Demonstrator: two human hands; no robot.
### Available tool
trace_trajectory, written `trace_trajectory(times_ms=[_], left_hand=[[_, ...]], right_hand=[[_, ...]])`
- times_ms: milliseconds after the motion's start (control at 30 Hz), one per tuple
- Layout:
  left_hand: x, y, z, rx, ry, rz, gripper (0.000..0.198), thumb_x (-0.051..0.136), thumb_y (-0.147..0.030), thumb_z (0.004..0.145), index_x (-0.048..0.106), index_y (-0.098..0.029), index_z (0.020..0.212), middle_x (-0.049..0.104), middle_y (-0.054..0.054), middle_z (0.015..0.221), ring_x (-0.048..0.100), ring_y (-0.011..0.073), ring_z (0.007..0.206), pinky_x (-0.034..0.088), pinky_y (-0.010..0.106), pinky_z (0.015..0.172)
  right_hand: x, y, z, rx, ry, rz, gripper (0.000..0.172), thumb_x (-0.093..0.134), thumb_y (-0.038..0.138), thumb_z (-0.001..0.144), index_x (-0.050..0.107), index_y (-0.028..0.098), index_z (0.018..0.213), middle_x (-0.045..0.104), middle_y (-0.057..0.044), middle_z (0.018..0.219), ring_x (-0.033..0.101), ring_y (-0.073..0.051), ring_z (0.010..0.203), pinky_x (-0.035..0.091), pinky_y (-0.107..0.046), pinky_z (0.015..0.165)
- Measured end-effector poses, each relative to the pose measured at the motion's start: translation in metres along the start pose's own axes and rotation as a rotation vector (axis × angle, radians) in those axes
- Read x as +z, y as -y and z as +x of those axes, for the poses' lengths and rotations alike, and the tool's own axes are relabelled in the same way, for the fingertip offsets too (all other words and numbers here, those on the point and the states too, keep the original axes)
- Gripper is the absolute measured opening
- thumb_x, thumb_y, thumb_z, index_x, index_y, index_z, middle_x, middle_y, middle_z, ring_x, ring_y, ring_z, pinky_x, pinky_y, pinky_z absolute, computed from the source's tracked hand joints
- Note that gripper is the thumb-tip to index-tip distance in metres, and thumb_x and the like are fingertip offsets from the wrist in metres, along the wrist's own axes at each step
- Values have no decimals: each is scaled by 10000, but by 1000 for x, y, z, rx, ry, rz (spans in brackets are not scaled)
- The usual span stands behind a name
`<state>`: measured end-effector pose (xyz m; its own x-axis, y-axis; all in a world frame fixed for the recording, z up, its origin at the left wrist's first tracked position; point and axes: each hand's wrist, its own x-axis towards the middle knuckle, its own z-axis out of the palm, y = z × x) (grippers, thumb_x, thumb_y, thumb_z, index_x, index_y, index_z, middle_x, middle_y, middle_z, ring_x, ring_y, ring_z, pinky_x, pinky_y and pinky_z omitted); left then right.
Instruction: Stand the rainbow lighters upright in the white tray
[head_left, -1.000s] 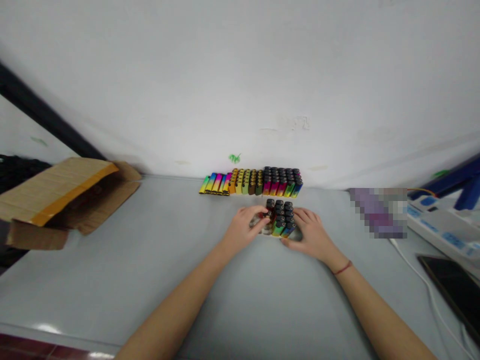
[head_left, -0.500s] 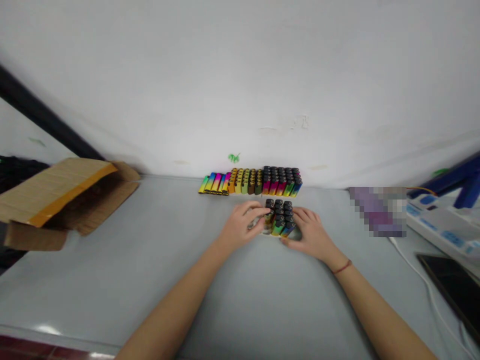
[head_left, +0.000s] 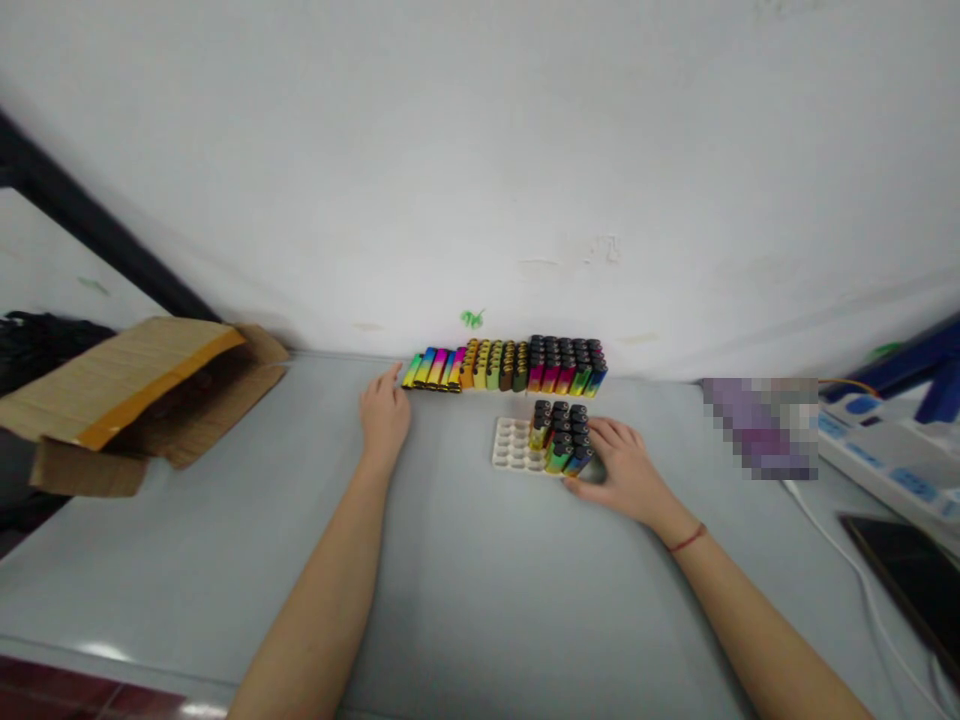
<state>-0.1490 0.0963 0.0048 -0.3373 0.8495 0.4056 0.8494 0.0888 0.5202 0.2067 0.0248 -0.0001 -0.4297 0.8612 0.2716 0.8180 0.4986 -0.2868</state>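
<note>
A white tray (head_left: 517,463) with round-ended slots stands on the table, its left part bare. Black-topped lighters (head_left: 559,438) in several colours stand upright in its right part. Around the tray's right end curls my right hand (head_left: 626,470), thumb at the front corner and fingers by the back lighters. My left hand (head_left: 385,418) is over the table at the left, fingers apart and holding nothing, the fingertips close to a green and yellow lighter (head_left: 411,371). That one lies in a row of colourful lighters (head_left: 437,369) on their sides.
Behind the tray, gold-topped lighters (head_left: 495,366) and more black-topped lighters (head_left: 566,366) stand in a block near the wall. An open cardboard box (head_left: 150,390) lies at left. On the right are a white power strip (head_left: 892,455), a cable, a dark phone (head_left: 911,580) and a blurred-out patch.
My left hand has left the tray and moved left to the lying lighters. A lighter it was touching now stands uncovered in the tray. My right hand has stayed at the tray.
</note>
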Motion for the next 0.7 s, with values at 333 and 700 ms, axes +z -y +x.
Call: trace_trajectory(times_ms=[333, 700], left_hand=[[-14, -1, -6, -110, 28, 236, 362, 432, -325, 894, 722, -129, 983, 708, 159, 1005, 635, 297, 954, 479, 405, 873], [-20, -12, -9, -207, 84, 269, 400, 405, -312, 943, 648, -167, 1225, 638, 178, 1252, 549, 380, 1161, 459, 518, 896]], right_hand=[[1, 0, -1, 1, -4, 0, 635, 678, 516, 763, 578, 138, 1264, 612, -175, 1271, 510, -357, 1182, 399, -510, 994], [2, -2, -1, -4, -7, 6, 637, 668, 532, 766, 576, 158, 1273, 615, -167, 1269, 509, -359, 1180, 403, -520, 995]])
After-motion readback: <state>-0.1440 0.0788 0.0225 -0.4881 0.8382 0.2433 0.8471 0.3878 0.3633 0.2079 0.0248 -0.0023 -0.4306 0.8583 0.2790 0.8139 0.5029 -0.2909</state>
